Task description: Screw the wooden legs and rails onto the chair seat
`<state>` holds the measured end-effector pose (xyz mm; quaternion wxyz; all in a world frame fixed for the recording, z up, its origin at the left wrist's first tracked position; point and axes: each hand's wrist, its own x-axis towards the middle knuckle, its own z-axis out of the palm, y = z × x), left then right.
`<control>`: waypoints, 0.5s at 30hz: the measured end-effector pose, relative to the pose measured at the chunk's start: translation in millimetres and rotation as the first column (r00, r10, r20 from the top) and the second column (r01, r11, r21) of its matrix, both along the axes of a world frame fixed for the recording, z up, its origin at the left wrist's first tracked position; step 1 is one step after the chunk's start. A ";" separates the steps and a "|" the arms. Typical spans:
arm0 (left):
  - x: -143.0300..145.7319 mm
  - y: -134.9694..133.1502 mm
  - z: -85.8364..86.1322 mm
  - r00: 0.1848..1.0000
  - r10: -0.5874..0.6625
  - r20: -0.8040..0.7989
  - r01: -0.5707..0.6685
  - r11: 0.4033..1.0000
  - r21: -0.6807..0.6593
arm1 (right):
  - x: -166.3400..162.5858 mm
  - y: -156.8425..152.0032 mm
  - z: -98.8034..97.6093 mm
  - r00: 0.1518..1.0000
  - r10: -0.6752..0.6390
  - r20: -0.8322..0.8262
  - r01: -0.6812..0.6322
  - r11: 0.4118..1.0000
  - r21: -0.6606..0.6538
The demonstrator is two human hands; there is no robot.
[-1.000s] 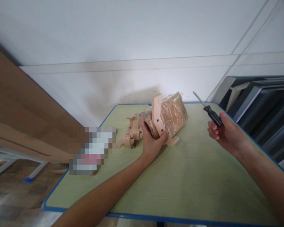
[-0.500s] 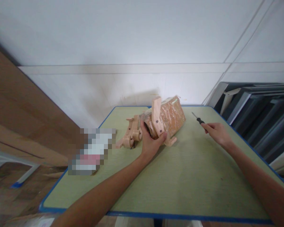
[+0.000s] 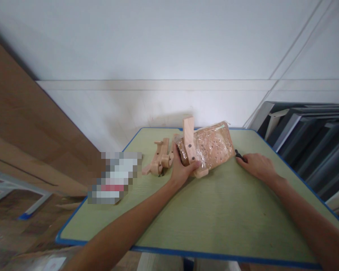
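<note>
My left hand (image 3: 183, 171) is wrapped around the near end of a tan, speckled, cork-like piece (image 3: 214, 145) in clear plastic, tilted above the table. A pale wooden bracket (image 3: 188, 137) with dark screws stands up along that end, against my thumb. Closed around the black handle of a screwdriver (image 3: 240, 155), my right hand (image 3: 258, 165) rests low at the right of the wrapped piece. The screwdriver's blade does not show. Left of my left hand lies a second wooden part (image 3: 159, 160) with round ends and dark screws.
The green table (image 3: 214, 222) has a blue edge. A blurred-out flat item (image 3: 114, 178) lies on its left side. A large cardboard sheet (image 3: 31, 113) leans at the left, and several dark panels (image 3: 307, 139) stand beyond the right edge. A white wall (image 3: 158, 45) rises behind.
The wrapped piece has turned so its far end points more to the right and its broad speckled face shows. My right hand has lowered, and the screwdriver's blade has gone out of sight.
</note>
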<state>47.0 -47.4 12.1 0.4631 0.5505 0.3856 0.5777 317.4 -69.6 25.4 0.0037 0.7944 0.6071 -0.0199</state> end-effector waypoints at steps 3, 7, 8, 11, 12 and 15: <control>0.9 0.3 0.0 0.991 -0.089 0.104 0.094 0.995 -0.041 | 0.2 -0.7 0.5 1.000 0.012 0.008 -0.012 1.000 -0.014; 0.9 1.9 -0.7 0.964 -0.168 0.205 0.183 0.981 -0.058 | 1.9 -1.9 0.9 1.000 0.007 -0.001 -0.007 1.000 -0.022; 0.5 2.7 -1.3 0.959 -0.181 0.218 0.197 0.979 -0.054 | 2.5 -2.1 0.7 1.000 0.002 -0.004 -0.002 1.000 -0.024; -1.3 5.3 -3.1 0.942 -0.226 0.249 0.240 0.970 -0.027 | 3.8 -2.4 -0.1 1.000 -0.007 -0.011 0.007 1.000 -0.024; -1.9 6.1 -3.5 0.937 -0.241 0.253 0.254 0.967 -0.019 | 4.2 -2.5 -0.2 1.000 -0.009 -0.014 0.008 1.000 -0.022; -3.6 7.5 -3.5 0.936 -0.259 0.237 0.270 0.963 -0.015 | 5.5 -2.6 0.3 0.999 -0.016 -0.032 0.015 1.000 -0.019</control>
